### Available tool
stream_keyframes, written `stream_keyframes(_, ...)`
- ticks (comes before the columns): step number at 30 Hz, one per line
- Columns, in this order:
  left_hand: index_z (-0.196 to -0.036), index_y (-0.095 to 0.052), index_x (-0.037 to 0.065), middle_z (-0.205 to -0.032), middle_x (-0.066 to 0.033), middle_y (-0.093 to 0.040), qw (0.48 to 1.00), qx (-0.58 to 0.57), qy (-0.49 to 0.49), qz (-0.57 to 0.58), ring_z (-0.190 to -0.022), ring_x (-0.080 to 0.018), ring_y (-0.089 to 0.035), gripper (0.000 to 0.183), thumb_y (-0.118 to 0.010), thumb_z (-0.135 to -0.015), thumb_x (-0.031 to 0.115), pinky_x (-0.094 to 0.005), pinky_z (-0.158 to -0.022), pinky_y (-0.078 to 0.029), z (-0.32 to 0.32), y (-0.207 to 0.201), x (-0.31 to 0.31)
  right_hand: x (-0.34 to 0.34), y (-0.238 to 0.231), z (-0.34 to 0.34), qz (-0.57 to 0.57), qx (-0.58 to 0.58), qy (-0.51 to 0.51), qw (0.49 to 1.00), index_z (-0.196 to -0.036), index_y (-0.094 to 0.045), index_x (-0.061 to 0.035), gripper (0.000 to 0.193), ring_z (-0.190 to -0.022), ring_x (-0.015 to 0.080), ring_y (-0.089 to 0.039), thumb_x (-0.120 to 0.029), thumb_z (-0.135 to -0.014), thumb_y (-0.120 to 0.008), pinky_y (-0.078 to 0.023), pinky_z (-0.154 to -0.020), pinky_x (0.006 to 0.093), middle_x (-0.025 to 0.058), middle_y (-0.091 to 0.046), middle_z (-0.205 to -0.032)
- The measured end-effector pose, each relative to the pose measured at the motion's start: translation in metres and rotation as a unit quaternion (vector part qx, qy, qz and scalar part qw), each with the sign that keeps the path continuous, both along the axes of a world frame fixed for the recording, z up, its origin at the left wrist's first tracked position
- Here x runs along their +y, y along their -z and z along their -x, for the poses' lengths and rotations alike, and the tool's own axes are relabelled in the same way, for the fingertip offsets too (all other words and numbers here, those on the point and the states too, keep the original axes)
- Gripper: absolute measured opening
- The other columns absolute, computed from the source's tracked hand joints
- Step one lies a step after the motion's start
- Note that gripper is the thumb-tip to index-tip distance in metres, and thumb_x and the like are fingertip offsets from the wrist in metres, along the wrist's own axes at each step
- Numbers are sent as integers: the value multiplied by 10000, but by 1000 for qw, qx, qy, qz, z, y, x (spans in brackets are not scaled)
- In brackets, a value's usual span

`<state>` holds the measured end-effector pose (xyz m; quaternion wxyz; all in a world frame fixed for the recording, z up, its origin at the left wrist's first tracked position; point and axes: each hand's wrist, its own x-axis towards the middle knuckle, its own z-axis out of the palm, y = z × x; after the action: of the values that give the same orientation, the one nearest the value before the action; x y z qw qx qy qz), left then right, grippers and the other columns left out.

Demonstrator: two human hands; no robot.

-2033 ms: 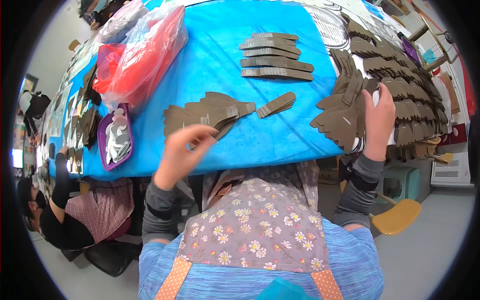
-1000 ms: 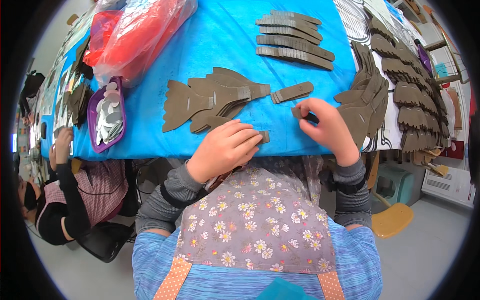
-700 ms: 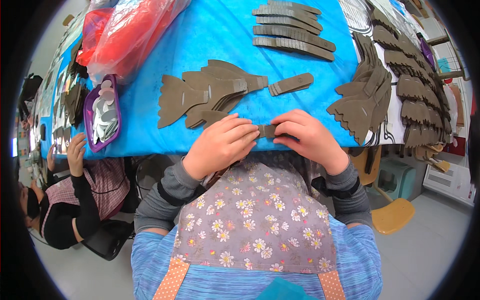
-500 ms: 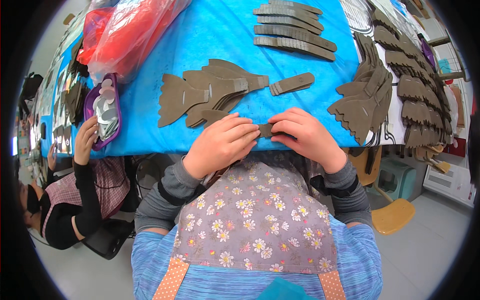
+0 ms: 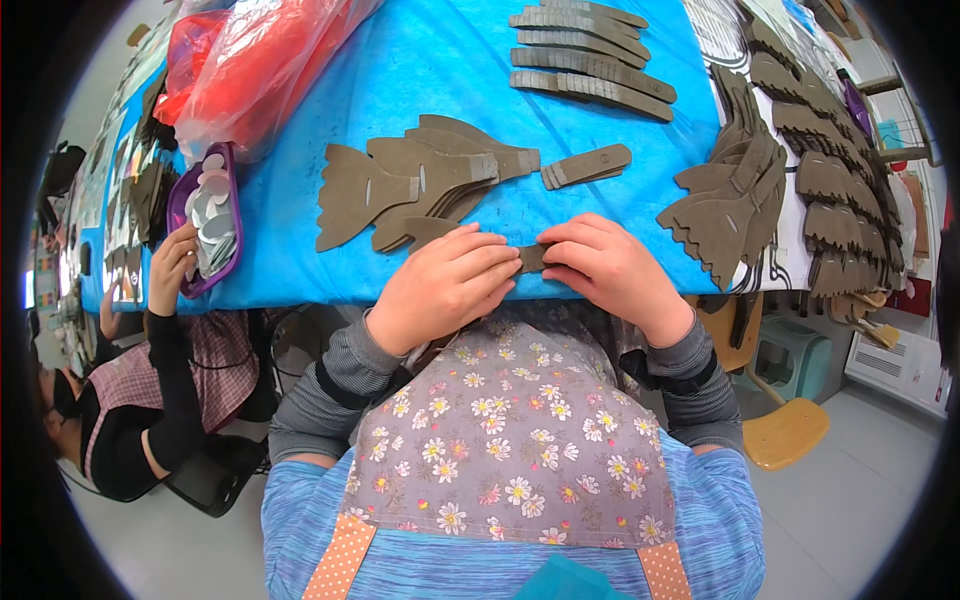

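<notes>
At the table's near edge, a flat, dark brown cut-out piece (image 5: 531, 259) lies between my two hands. My left hand (image 5: 445, 285) is closed over its left part, with the fingers pressed down on it. From the right, my right hand (image 5: 615, 275) pinches the other end between thumb and fingers. The fingers cover most of the piece. Just beyond lie overlapping fan-shaped brown pieces (image 5: 355, 195) with scalloped edges and narrow slits. To their right is a small stack of round-ended brown strips (image 5: 590, 166).
Several rows of brown strips (image 5: 590, 86) lie at the far side of the blue table cover (image 5: 290, 265). Fan-shaped bundles (image 5: 730, 185) are piled on the right. At left are a purple tray (image 5: 236, 262) of pale discs, a red plastic bag (image 5: 260, 75) and a co-worker's hand (image 5: 172, 270).
My hands stay nearly still on the brown piece, with only slight finger movement. The co-worker's hand by the purple tray has shifted a little.
</notes>
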<state>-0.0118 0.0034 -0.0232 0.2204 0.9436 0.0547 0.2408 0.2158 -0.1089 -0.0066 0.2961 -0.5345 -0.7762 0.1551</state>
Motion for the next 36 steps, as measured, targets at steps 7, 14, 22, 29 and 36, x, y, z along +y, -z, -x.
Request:
stream_keyframes(7, -1206, -688, 65, -1090, -62, -648, 999, 29, -10, -32, -1032, -257, -636, 402, -749, -810, 103, -411, -934, -540, -5, -6, -3, -3, 0, 2, -14, -35, 12, 999, -878, -631, -42, 167, -976, 283, -629, -117, -806, -761, -538, -806, 400, 69, -674, -1112)
stream_keyframes(14, -1217, -687, 78, -1048, -72, -619, 997, 71, -8, -34, -995, -268, -602, 414, -744, -809, 117, -384, -847, -535, -9, -16, -6, -7, 3, 0, -45, -42, 26, 998, -892, -643, -45, 166, -1004, 276, -625, -121, -803, -762, -520, -851, 421, 48, -675, -1126)
stream_keyframes(22, -1008, -699, 40, -934, -107, -645, 985, 116, -113, 55, -907, -294, -627, 236, -780, -815, 149, -383, -781, -527, -28, -28, -1, -16, 5, 3, -146, 7, 99, 984, -920, -670, -62, 168, -1033, 278, -625, -89, -795, -779, -505, -853, 413, 44, -677, -1123)
stream_keyframes(29, -980, -714, -6, -868, -3, -696, 895, 153, -82, 411, -801, -67, -641, 162, -767, -888, 117, -237, -645, -495, -34, -54, 14, -23, 8, 4, -130, 213, 205, 946, -888, -659, -43, 121, -828, 249, -610, -43, -831, -766, -473, -763, 336, 85, -685, -893)
stream_keyframes(36, -998, -719, -30, -907, -20, -709, 866, -39, -70, 493, -831, -65, -640, 128, -737, -918, 68, -216, -701, -505, -50, -68, 6, 8, -18, 15, -43, 409, 154, 898, -876, -641, -7, 152, -827, 170, -584, -97, -874, -763, -465, -765, 307, 66, -634, -862)
